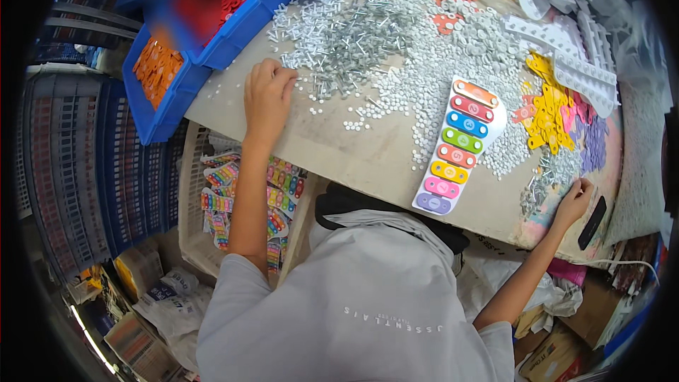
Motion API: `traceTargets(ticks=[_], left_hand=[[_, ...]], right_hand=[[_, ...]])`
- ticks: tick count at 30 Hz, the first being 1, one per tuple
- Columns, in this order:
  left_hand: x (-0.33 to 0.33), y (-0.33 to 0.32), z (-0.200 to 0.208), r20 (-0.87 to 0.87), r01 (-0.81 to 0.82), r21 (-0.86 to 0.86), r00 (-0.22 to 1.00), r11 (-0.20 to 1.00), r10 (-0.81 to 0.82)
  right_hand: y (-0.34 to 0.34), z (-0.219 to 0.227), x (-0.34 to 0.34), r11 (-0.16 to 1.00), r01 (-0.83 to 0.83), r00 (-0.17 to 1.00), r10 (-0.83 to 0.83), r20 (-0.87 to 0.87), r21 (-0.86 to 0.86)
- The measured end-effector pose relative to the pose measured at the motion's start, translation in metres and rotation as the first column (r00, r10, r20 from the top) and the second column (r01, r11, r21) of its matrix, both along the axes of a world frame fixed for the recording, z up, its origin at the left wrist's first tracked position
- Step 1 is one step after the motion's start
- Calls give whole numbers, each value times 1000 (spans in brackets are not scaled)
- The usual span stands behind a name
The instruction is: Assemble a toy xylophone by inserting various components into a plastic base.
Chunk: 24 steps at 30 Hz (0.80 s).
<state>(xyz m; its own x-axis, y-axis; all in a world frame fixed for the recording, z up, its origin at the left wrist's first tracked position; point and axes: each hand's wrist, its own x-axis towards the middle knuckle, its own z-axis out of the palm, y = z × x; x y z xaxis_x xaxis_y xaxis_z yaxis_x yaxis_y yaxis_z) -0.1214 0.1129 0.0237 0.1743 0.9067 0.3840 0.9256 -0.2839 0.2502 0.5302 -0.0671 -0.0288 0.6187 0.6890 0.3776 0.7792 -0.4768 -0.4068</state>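
Observation:
In front of me on the table [339,148] lies a toy xylophone [463,141], a white base with a row of coloured bars. Its lower end is close to the table's near edge. My left hand [271,92] is at the left edge of a heap of small metal pins [361,35], fingers curled together; whatever they hold is too small to make out. Over at the right, my right hand [574,202] is closed beside a smaller heap of metal pins [548,177], its fingertips pressed together. I cannot see what is between them.
Small white washers [417,92] spread across the middle. Yellow bars [548,110], purple bars [594,141] and white bases [580,71] lie at the right. Blue bins [159,117] stand at the far left. A crate [194,219] of finished-looking xylophones sits below the left edge. A black phone-like object [593,223] lies near my right hand.

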Motion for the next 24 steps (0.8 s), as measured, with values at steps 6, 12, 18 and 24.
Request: traceTargets(ticks=[6, 12, 18, 24], left_hand=[[21, -8, 15, 217, 10, 61, 976, 998, -23], [82, -43, 28, 742, 227, -234, 670, 945, 22], [121, -72, 12, 887, 703, -452, 420, 550, 191], [147, -80, 4, 884, 821, -428, 294, 379, 363]], right_hand=[[16, 9, 14, 990, 48, 999, -46, 18, -129], [19, 6, 19, 997, 18, 994, -10, 110, -71], [3, 7, 13, 997, 13, 999, -17, 43, 77], [20, 84, -173, 938, -45, 591, 303, -748, 345]])
